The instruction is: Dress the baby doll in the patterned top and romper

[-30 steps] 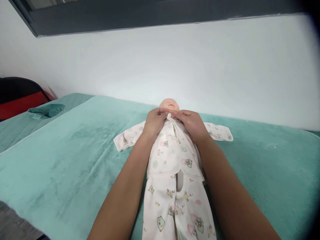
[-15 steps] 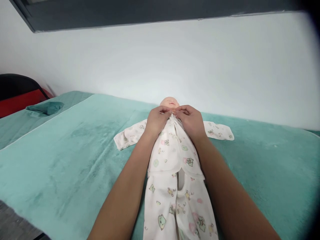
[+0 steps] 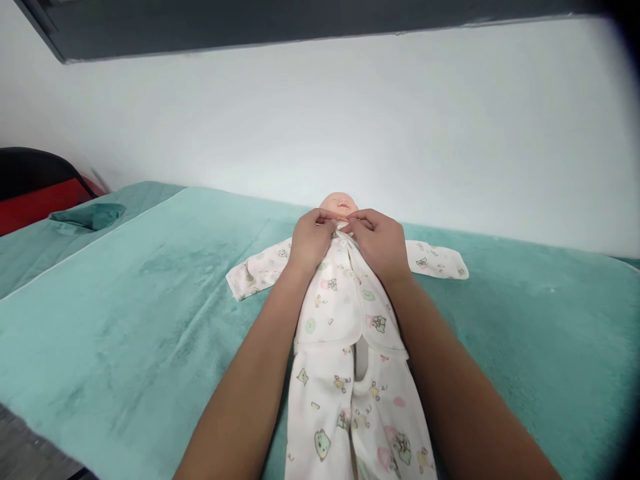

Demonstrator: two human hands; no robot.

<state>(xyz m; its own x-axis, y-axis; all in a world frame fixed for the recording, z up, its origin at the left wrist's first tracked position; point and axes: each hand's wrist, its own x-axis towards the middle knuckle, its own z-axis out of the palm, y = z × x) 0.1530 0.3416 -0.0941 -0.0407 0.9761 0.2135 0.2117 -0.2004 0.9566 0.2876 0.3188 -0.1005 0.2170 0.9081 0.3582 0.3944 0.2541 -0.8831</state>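
Observation:
A baby doll [image 3: 339, 200] lies on its back, head toward the wall. It wears a white printed baby jacket [image 3: 333, 293] and matching pants [image 3: 320, 407], with both sleeves spread out to the sides. At the jacket's neckline, just under the doll's chin, my left hand [image 3: 313, 237] pinches the collar edge from the left. From the right my right hand [image 3: 377, 240] pinches the other collar edge, its fingertips nearly meeting the left ones. The exact spot between the fingertips is partly hidden. Lower down, the jacket front parts slightly above the pants.
A teal plush blanket [image 3: 125, 300] covers the bed beneath the doll. Behind it rises a white wall [image 3: 350, 120] with a dark frame [image 3: 300, 27] above. A crumpled teal cloth [image 3: 90, 217] and a red and black chair [image 3: 43, 193] are at the left.
Both hands stay at the collar and the fingertips shift slightly, drawing the collar edges a little. The doll and its clothes keep their place.

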